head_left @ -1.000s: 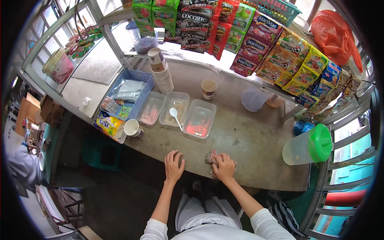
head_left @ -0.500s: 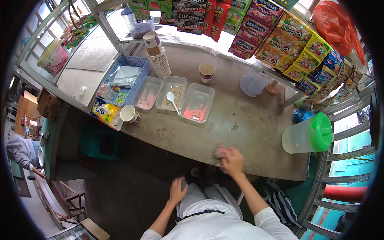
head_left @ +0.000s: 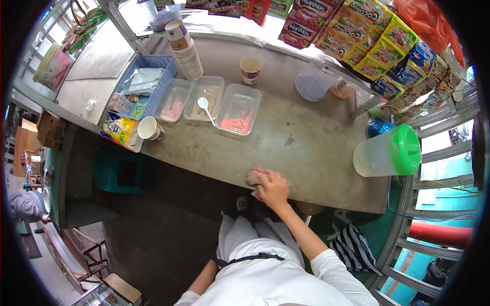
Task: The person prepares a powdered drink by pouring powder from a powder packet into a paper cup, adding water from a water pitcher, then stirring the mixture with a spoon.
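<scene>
My right hand [head_left: 273,189] is closed on a crumpled, greyish-pink cloth [head_left: 253,176], pressed against the front edge of the worn counter [head_left: 326,173]. Motion blurs the cloth slightly. Of my left arm only the forearm [head_left: 204,278] shows beside my hip; the hand itself is hidden. Beyond the cloth stands a clear plastic tub [head_left: 250,97] with pinkish-red bits in it. To its left, a white spoon [head_left: 206,109] lies across a second tub [head_left: 213,84], and a third tub [head_left: 171,108] holds more pink bits.
Paper cups [head_left: 151,128] stand at the left front, with a tall cup stack [head_left: 188,58] behind a blue basket [head_left: 166,62]. A green-lidded jug [head_left: 375,157] sits at the right end. Drink sachets [head_left: 352,30] hang above. Another person's sleeve [head_left: 25,205] shows far left.
My right hand has slid the cloth leftward along the counter's front edge. My left hand has gone from my thigh out of sight. The view has shifted slightly.
</scene>
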